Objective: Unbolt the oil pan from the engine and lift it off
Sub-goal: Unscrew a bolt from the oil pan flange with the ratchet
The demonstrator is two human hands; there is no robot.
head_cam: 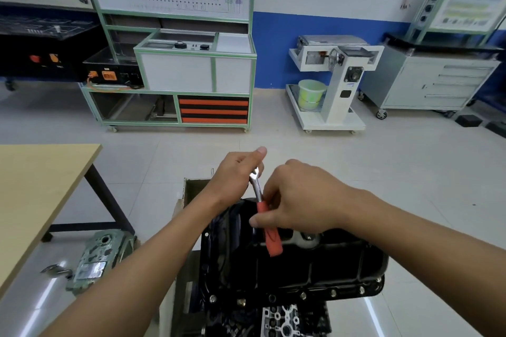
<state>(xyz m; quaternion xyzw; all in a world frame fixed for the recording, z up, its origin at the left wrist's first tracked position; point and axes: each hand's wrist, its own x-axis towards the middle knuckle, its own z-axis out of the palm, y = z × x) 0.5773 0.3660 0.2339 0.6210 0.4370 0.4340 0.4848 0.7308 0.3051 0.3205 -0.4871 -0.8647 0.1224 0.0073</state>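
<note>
Table (41, 186) with a light wood top and dark legs occupies the left edge. Just right of it and nearer the camera, a grey cast metal housing (95, 262) lies on a reflective surface. Behind, against the wall, stands a green-framed training stand (178, 62) with a wiring board above and orange-and-black drawers below. At centre, the left hand (235, 175) is curled round the head end of a ratchet wrench (256, 186), thumb extended upward. The wrench is tilted – metal head up and away, red handle low and toward the person. The right hand (298, 199) pinches the upper part of the red handle between thumb and fingers; the lower part of the handle hangs free below the hand. Both hands are over the far side of the oil pan (287, 268), a black ribbed pan seated on the engine (284, 320) at lower centre. Several bolts (302, 295) show along the near flange of the pan. Whether the wrench head sits on a bolt cannot be told – the left hand covers it. Further right, by the wall, are a white wheeled stand (345, 84) carrying a pale green bucket (310, 94) and a grey drawer cabinet (438, 84) on castors.
</note>
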